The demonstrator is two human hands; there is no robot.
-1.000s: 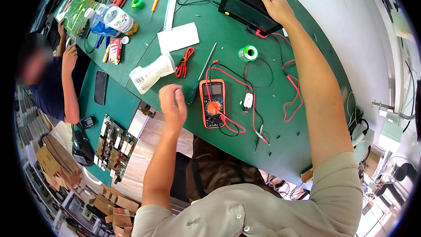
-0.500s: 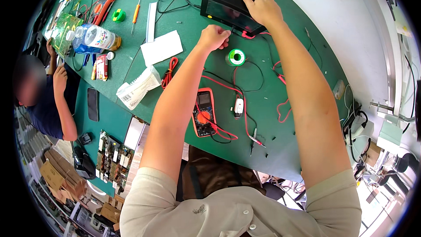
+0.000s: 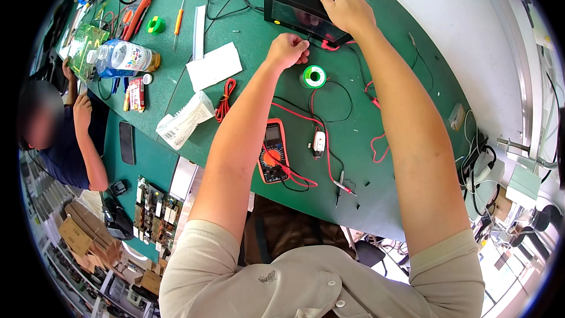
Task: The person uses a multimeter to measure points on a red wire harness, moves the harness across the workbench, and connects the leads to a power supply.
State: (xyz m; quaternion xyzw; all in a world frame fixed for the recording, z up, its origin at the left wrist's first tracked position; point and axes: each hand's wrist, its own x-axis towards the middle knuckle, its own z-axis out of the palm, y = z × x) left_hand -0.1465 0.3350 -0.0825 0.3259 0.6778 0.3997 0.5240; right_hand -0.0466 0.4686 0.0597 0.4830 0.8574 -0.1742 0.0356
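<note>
A black box-shaped device with a dark glossy screen (image 3: 294, 14) stands tilted on the green bench at the far middle. My right hand (image 3: 351, 13) grips its upper right corner, thumb on the top and fingers behind. At the device's lower edge, my left hand (image 3: 288, 50) is closed in a pinch; a thin dark tip shows by the fingertips, too small to name. A red clip lead (image 3: 329, 46) lies beside the bottom edge. Nearer me are a green spool of solder wire (image 3: 305, 76) and an orange-rimmed multimeter (image 3: 273, 156) with red and black leads.
Test probes (image 3: 341, 184) lie near the front edge. To the left are white paper (image 3: 215, 66), a white package (image 3: 187, 119), a red cable coil (image 3: 225, 100), an orange screwdriver (image 3: 178, 23) and bottles (image 3: 130, 56). Another person (image 3: 73, 129) works at the far left, holding a green circuit board.
The whole view has shifted slightly. Both hands keep their places on and beside the device, with no clear movement of it.
</note>
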